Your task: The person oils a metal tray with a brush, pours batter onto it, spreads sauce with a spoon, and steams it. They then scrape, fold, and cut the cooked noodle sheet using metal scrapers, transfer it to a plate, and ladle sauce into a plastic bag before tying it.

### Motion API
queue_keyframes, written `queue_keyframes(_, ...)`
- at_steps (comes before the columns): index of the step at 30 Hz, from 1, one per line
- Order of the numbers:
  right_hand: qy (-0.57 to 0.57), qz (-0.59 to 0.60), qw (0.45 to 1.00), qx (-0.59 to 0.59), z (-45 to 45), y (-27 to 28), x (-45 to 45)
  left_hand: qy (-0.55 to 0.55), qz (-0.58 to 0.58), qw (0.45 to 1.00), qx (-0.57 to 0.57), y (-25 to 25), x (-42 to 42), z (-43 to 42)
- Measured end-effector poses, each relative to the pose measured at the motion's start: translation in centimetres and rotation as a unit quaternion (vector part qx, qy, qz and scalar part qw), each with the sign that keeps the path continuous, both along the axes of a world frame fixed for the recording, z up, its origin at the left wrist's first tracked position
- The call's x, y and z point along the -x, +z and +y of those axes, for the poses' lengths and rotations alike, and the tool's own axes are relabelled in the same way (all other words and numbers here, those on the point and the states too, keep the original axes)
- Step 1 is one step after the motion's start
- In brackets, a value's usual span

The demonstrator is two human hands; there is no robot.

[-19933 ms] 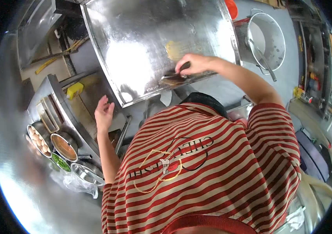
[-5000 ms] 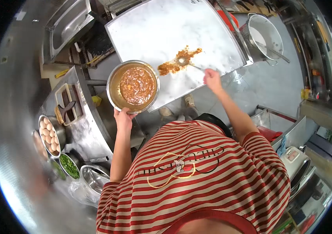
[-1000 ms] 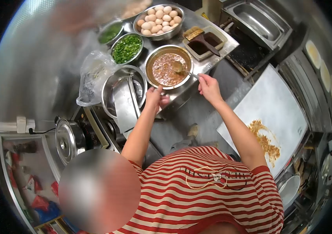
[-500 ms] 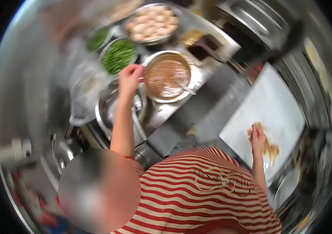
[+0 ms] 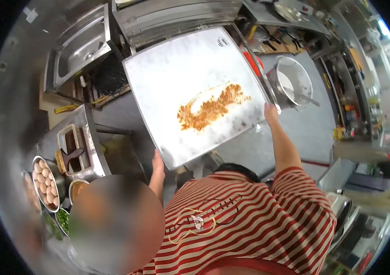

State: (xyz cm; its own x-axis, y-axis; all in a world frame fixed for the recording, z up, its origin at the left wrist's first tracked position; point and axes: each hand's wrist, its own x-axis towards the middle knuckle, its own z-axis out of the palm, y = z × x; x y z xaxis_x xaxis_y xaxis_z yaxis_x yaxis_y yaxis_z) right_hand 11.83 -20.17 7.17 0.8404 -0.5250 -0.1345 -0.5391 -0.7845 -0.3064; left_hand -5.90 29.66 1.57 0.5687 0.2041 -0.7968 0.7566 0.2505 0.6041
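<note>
Your left hand (image 5: 157, 172) and right hand (image 5: 271, 112) touch near corners of the tray (image 5: 176, 68) before you; their closure can't be told. Brown sauce (image 5: 211, 111) lies on it, a pot (image 5: 302, 73) near its right edge.

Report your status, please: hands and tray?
Left hand at left edge of tray, right hand at right corner. Brown sauce on top. Metal pot right of tray.

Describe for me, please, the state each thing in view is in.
White tray: smeared with brown sauce
Left hand: at the tray's left edge
Right hand: at its near right corner
Tall pot: uncovered, utensil handle leaning out
Egg bowl: uncovered, filled with eggs
Brush: lying across the container
Sauce bowl: uncovered, mostly hidden
Chopped greens: partly hidden
</note>
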Motion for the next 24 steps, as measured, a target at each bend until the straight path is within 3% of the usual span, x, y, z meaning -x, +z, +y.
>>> queue_keyframes(2, 0.011, -0.046, 0.999, 0.017, -1.9, -2.7, -2.2, 0.093, 0.014, 0.984, -0.151, 0.4, -0.6, -2.6)
queue_keyframes(5, 0.053, 0.038, 0.998, 0.003, -2.9, -4.4, -4.8, 0.133, 0.010, 0.970, -0.202, -0.7, -1.2, -2.9)
queue_keyframes(6, 0.040, 0.065, 0.997, 0.000, -2.7, -3.7, -5.0, 0.088, 0.024, 0.958, -0.272, -1.4, -1.2, -2.7)
queue_keyframes(7, 0.017, 0.075, 0.994, -0.078, -3.0, -3.3, -5.4, 0.041, 0.043, 0.939, -0.338, -1.7, -1.4, -2.4)
queue_keyframes(8, -0.005, 0.089, 0.984, -0.153, -3.8, -3.5, -5.7, 0.053, 0.046, 0.935, -0.346, -1.4, -1.7, -1.8)
queue_keyframes(10, 0.034, 0.061, 0.981, -0.183, -5.0, -5.8, -5.4, 0.136, 0.145, 0.932, -0.303, 0.1, -2.7, -1.3)
queue_keyframes(12, 0.027, 0.003, 0.985, -0.169, -4.2, -4.9, -4.5, 0.184, 0.146, 0.913, -0.333, 6.0, -4.7, -2.3)
queue_keyframes(13, 0.005, -0.046, 0.987, -0.155, -3.6, -3.7, -3.9, 0.192, 0.146, 0.910, -0.337, 5.1, -4.2, -1.6)
queue_keyframes(17, -0.037, -0.034, 0.985, -0.164, -2.8, 1.1, -2.4, 0.196, 0.061, 0.945, -0.254, -2.1, -2.1, 4.6)
queue_keyframes(24, -0.038, -0.118, 0.971, -0.203, -4.8, -1.4, -1.4, 0.222, 0.017, 0.934, -0.279, 2.0, -4.2, 3.2)
